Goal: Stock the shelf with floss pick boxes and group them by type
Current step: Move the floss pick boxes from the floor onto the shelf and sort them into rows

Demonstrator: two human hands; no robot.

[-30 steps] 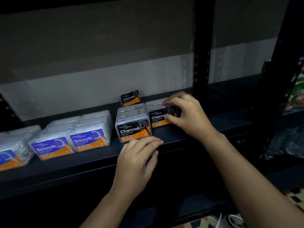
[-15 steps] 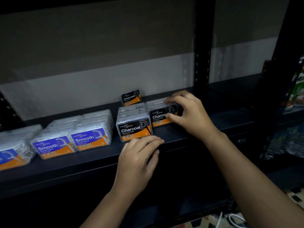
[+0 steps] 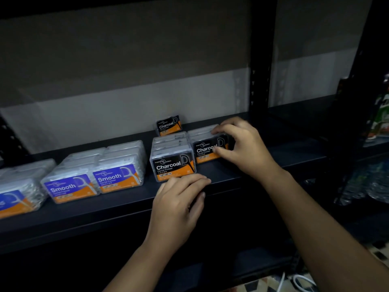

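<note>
A dark metal shelf board (image 3: 263, 165) carries rows of clear plastic floss pick boxes: blue-and-orange "Smooth" boxes (image 3: 92, 182) fill its left part, black-and-orange "Charcoal" boxes (image 3: 173, 165) stand near the middle, and one lone Charcoal box (image 3: 168, 125) stands behind them near the back.

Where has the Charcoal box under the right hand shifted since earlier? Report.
No: the Charcoal box keeps its gap from the black shelf post.

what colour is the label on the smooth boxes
Blue with an orange lower band, on the Smooth boxes, seen in the head view.
</note>
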